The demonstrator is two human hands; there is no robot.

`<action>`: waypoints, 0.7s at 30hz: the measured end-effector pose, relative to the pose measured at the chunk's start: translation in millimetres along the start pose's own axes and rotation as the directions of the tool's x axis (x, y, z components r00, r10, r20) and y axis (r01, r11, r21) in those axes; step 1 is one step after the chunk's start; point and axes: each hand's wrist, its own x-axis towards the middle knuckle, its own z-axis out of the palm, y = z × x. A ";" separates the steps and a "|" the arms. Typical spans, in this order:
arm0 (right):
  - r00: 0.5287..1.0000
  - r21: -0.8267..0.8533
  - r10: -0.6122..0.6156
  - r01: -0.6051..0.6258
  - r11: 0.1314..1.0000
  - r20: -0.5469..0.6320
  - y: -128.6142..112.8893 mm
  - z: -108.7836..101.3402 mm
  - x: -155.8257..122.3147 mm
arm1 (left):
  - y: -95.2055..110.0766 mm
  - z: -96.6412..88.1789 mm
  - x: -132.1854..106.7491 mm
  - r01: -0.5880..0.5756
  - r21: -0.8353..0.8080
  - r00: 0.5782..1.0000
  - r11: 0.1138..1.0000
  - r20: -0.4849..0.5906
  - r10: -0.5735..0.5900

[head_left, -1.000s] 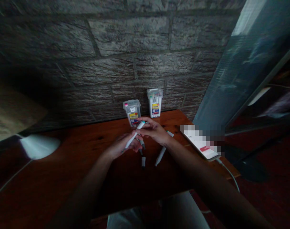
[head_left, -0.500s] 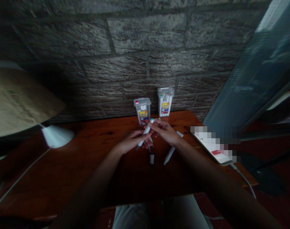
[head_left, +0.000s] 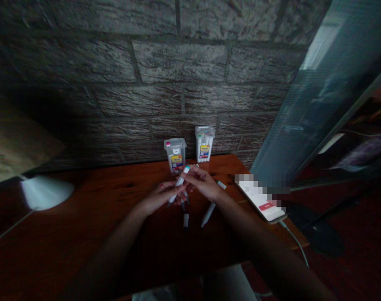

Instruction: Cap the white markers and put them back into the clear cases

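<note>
Taking the middle of the work as the clock's centre, the tabletop [head_left: 93,209] is spreading beneath everything. Just past three o'clock, a lit touchscreen device [head_left: 272,214] is lying near the edge; its cable [head_left: 295,238] is hanging over the side, so a snag could pull it off. At twelve and one o'clock, a left marker bin [head_left: 177,160] and a right marker bin [head_left: 204,150] are standing before the wall, and a forward knuckle could tip the nearer, left one. Both hands, left [head_left: 165,192] and right [head_left: 203,182], are holding one teal-ended white marker [head_left: 179,184] at the centre, slanting; a loosened pinch could drop it, and its lower end (possibly a bare nib, too dim to tell) could be inking the left palm. Toward half past four, a loose white marker [head_left: 207,216] is lying beneath the right forearm, which could roll it. Toward half past five, a loose cap [head_left: 186,219] is risking a stray brush.
</note>
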 end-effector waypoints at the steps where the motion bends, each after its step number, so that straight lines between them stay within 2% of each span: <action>1: 1.000 -0.006 0.002 -0.002 1.000 0.009 0.9 -0.4 0.3 | 0.2 0.3 -0.2 0.005 0.001 1.000 1.000 -0.005 -0.005; 5: 0.999 -0.014 -0.006 0.007 1.000 0.045 3.4 -1.3 0.1 | 2.9 2.0 -1.6 0.009 0.031 1.000 0.999 -0.015 -0.008; 11: 1.000 0.022 0.019 -0.019 1.000 -0.023 2.3 0.0 -0.1 | 8.2 3.0 -3.3 0.054 -0.019 0.999 0.998 -0.005 -0.054; 16: 0.997 0.063 0.018 -0.014 0.998 -0.070 -0.5 1.9 -1.1 | 1.4 0.9 -1.1 0.014 -0.107 1.000 0.994 -0.009 -0.015; 21: 0.994 0.125 0.067 -0.057 0.991 -0.085 -0.1 2.1 -1.1 | -4.2 -1.5 3.0 0.014 -0.167 0.999 0.986 -0.045 -0.021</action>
